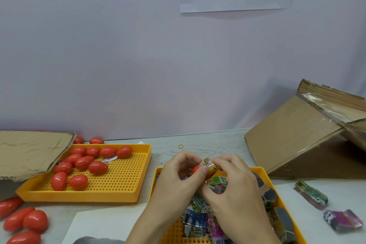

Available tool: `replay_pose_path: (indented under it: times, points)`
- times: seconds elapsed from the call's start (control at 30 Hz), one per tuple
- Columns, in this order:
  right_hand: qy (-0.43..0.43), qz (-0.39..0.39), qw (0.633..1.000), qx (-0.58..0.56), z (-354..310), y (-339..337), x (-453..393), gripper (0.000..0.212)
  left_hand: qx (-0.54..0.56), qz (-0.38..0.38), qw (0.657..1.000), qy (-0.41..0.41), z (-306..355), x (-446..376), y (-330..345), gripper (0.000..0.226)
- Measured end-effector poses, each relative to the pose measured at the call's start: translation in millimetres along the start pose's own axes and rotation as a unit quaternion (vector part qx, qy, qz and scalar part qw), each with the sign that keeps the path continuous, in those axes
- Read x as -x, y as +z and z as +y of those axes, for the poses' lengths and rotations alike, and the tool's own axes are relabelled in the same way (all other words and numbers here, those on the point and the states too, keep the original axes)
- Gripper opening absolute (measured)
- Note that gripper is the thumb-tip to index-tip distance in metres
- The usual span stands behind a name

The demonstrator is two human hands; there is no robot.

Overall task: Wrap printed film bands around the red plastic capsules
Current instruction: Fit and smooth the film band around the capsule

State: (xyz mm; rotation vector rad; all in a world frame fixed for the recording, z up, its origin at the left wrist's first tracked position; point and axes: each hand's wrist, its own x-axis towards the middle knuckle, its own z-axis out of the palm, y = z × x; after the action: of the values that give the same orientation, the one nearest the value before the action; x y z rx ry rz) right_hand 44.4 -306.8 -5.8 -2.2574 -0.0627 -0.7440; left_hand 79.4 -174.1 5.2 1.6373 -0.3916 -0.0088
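Observation:
Between my two hands is a red capsule [196,169] with a printed film band [207,163] partly on it. My left hand [174,180] grips the capsule's left end, thumb against the band's edge. My right hand [233,182] pinches the band on the right side. Both hands hover over the near yellow tray [265,176], which holds several banded capsules and loose printed bands [200,220]. The left yellow tray [126,164] holds several bare red capsules [98,167].
More red capsules [29,222] lie loose at the table's left front. A torn cardboard sheet [29,152] overlaps the left tray. A tilted cardboard box [297,136] stands at the right. Two bundles of bands [311,194] lie right of the near tray. A rubber band [180,146] lies behind.

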Motion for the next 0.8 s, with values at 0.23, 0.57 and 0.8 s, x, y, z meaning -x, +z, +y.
replay_pose_path:
  times: [0.23, 0.57, 0.8]
  points:
    - [-0.004, -0.048, 0.999, -0.015, 2.3, -0.9, -0.6, 0.033, -0.022, -0.021, 0.999, -0.027, 0.2, 0.9, 1.0, 0.011]
    - [0.015, -0.051, 0.999, -0.011, 2.4, -0.8, -1.2, 0.036, 0.036, 0.003, 0.999, -0.04, 0.5, 0.5, 2.3, 0.015]
    - [0.025, -0.035, 0.997, -0.067, -3.7, -5.5, -2.1, 0.033, 0.073, 0.008, 0.996, -0.046, 2.5, 0.3, 1.7, 0.016]
